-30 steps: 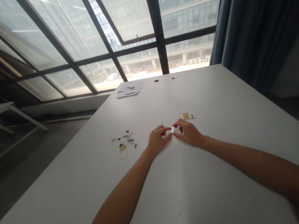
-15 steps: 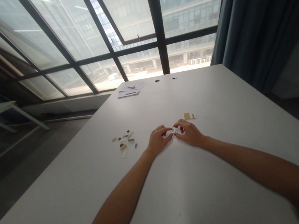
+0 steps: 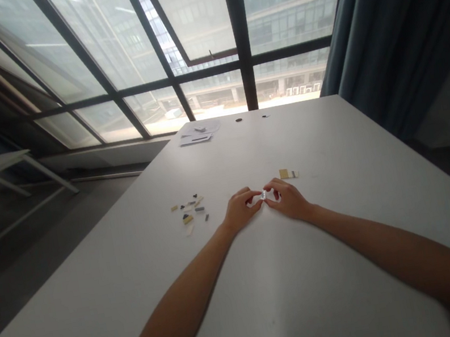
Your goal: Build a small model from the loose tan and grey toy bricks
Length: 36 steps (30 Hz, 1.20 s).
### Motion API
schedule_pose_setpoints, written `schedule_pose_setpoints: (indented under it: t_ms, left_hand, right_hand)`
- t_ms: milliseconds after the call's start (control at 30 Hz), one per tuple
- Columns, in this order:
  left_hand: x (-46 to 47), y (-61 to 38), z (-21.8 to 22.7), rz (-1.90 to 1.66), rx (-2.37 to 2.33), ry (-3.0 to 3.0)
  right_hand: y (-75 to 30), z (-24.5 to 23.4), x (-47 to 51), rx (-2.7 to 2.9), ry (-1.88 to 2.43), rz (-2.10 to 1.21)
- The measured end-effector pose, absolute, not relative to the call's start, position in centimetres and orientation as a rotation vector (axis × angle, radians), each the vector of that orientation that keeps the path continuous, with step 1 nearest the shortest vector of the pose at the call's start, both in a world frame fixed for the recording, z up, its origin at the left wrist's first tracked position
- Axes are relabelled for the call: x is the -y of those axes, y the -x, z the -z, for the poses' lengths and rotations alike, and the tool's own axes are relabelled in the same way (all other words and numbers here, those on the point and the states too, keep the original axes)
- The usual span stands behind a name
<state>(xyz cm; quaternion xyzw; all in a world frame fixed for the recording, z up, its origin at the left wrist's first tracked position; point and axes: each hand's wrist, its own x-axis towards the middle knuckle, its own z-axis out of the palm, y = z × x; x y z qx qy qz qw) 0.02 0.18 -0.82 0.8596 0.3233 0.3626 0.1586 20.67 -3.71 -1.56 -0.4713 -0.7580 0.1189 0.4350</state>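
Note:
Between the fingertips of both hands is a small pale, shiny piece [image 3: 263,194], too small to make out in detail. My left hand [image 3: 241,209] pinches it from the left with thumb and fingers. From the right, my right hand [image 3: 287,198] grips it in the same kind of pinch. Just beyond my right hand lies a flat tan and white assembly of building bricks [image 3: 284,173]. Loose tan, grey, black and white building bricks [image 3: 188,219] are scattered to the left of my left hand.
The white table [image 3: 249,156] reaches toward the windows. White papers [image 3: 198,136] with a small light object on them lie at its far left corner. Two small dark round spots are near the far edge. A blue curtain [image 3: 377,45] hangs at the right.
The view has shifted slightly, so everything appears a little further right. Both hands keep their pinch on the small piece, whose tilt looks slightly different.

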Motion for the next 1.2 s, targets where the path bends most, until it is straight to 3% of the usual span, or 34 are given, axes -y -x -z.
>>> schedule_pose_setpoints:
  t_ms: [867, 1200]
  left_hand:
    - [-0.6, 0.2, 1.1, -1.059, -0.888, -2.452]
    - [-0.3, 0.2, 0.7, -1.000, -0.892, -2.447]
  right_hand:
    - [-20.7, 1.6, 3.7, 1.882, 1.165, -0.289]
    - [-23.7, -2.0, 2.5, 1.682, 1.160, -0.295]
